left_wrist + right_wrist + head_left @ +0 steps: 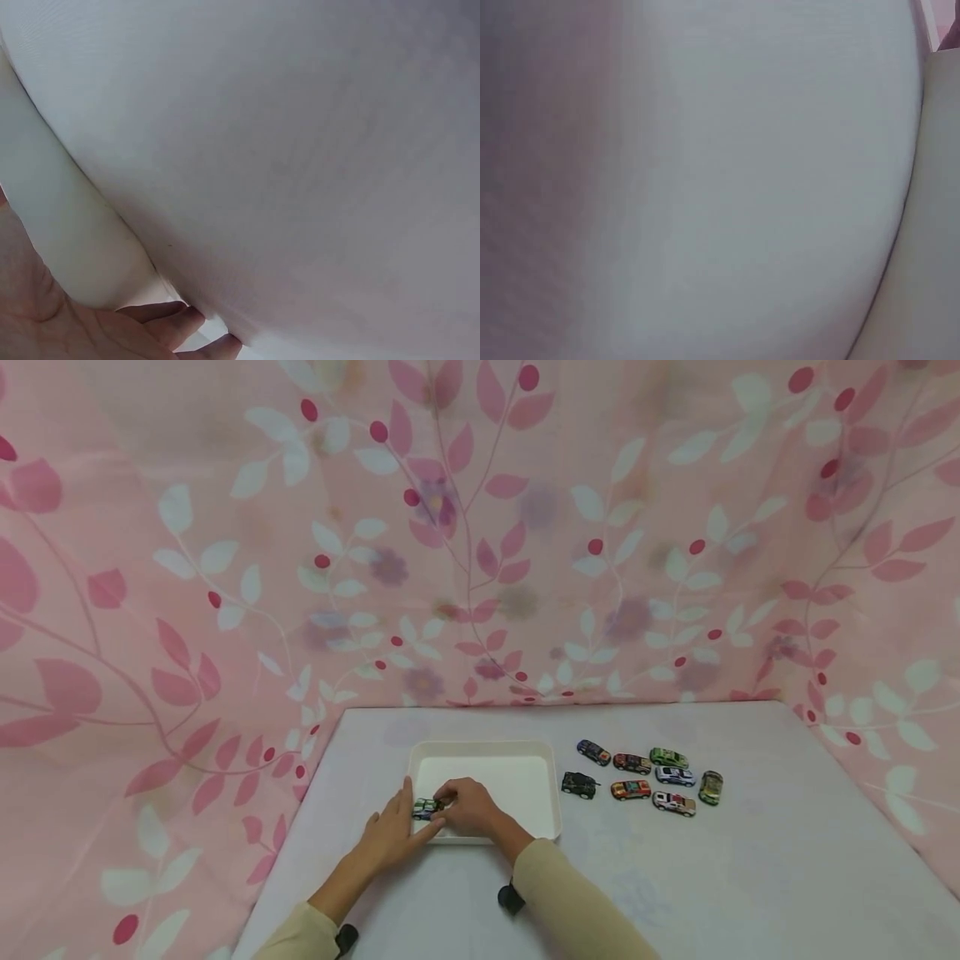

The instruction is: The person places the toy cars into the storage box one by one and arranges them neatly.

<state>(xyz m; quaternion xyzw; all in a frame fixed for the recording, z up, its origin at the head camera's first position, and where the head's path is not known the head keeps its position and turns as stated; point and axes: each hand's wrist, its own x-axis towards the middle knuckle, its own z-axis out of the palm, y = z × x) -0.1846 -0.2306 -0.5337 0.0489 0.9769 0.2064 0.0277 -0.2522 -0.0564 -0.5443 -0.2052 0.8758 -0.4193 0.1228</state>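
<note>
Now, right hand: fingers curled on a small green-and-white toy car.
Left hand: fingers straight, at the rim of a shallow white rectangular tray.
Toy car: inside, left side.

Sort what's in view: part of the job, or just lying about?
In the job: white tray; toy car inside it; right hand, at the car; left hand, at the tray's edge.
Lying about: eight loose toy vehicles, perhaps queued.
</note>
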